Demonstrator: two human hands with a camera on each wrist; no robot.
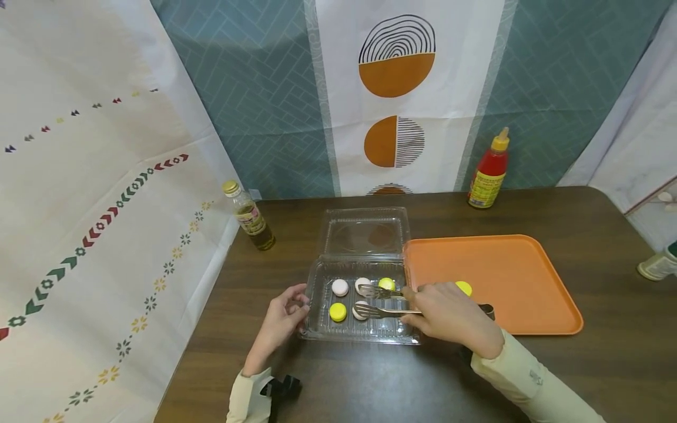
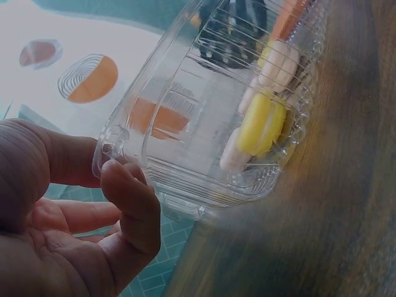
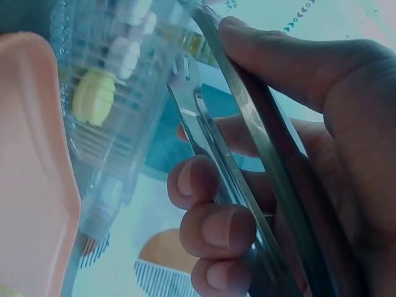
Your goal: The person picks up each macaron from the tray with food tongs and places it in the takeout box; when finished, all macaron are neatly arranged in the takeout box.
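Observation:
A clear plastic clamshell box [image 1: 359, 336] lies with its lid [image 1: 365, 232] folded back. In it sit white macarons [image 1: 340, 287] and yellow macarons [image 1: 338, 312]. My left hand [image 1: 285, 317] pinches the box's left rim between thumb and finger, as the left wrist view shows up close. Metal tongs [image 1: 391, 313] are gripped in my right hand [image 1: 449, 311], their two fork-like ends spread apart over the box. In the head view those ends overlap two white macarons, with one yellow macaron [image 1: 386, 283] just beyond. The right wrist view shows nothing between the ends.
An orange tray [image 1: 529, 282] stands right of the box, with a yellow macaron [image 1: 463, 288] on it, partly behind my right hand. A bottle of dark liquid [image 1: 255, 226] is at the back left. A red sauce bottle [image 1: 488, 176] stands at the back right; another container [image 1: 658, 265] is far right.

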